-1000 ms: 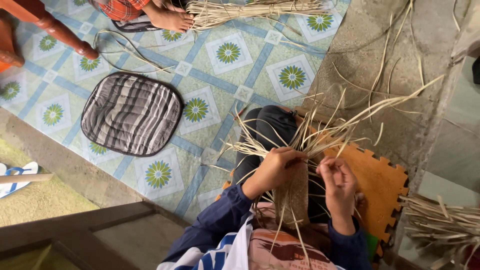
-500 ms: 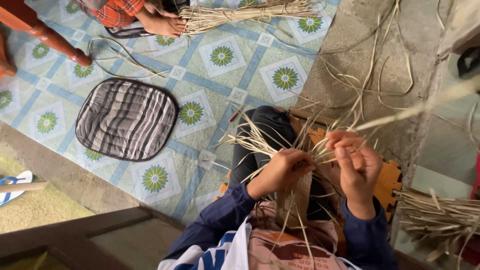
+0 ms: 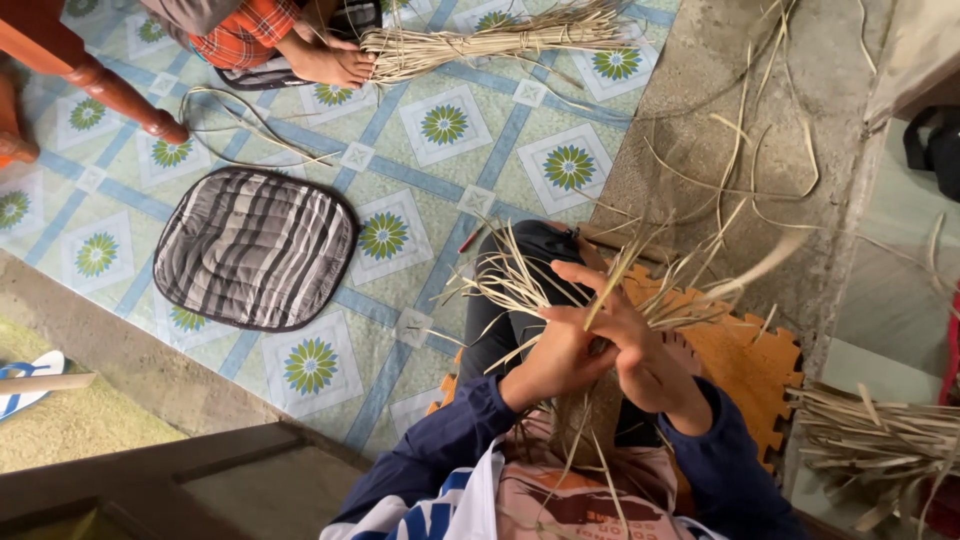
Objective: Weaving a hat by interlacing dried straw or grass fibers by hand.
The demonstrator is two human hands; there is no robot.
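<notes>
My left hand (image 3: 553, 352) grips a narrow woven straw strip (image 3: 585, 425) that hangs down over my lap. Loose straw strands (image 3: 510, 285) fan out from the strip's top over my dark trouser knee. Pressed close against the left, my right hand (image 3: 640, 345) pinches one pale strand (image 3: 700, 295) between its fingers. That strand runs up and to the right, and its far end is blurred. Both sleeves are navy blue.
I sit on an orange foam mat (image 3: 750, 365) at the edge of a blue patterned floor mat (image 3: 440, 180). A striped grey cushion (image 3: 255, 245) lies to the left. Another person's bare foot (image 3: 335, 62) rests by a tied straw bundle (image 3: 490, 40). More straw (image 3: 880, 440) lies at the right.
My right hand has come in from the right and down against my left hand, drawing a long strand with it. The left hand has stayed on the woven strip.
</notes>
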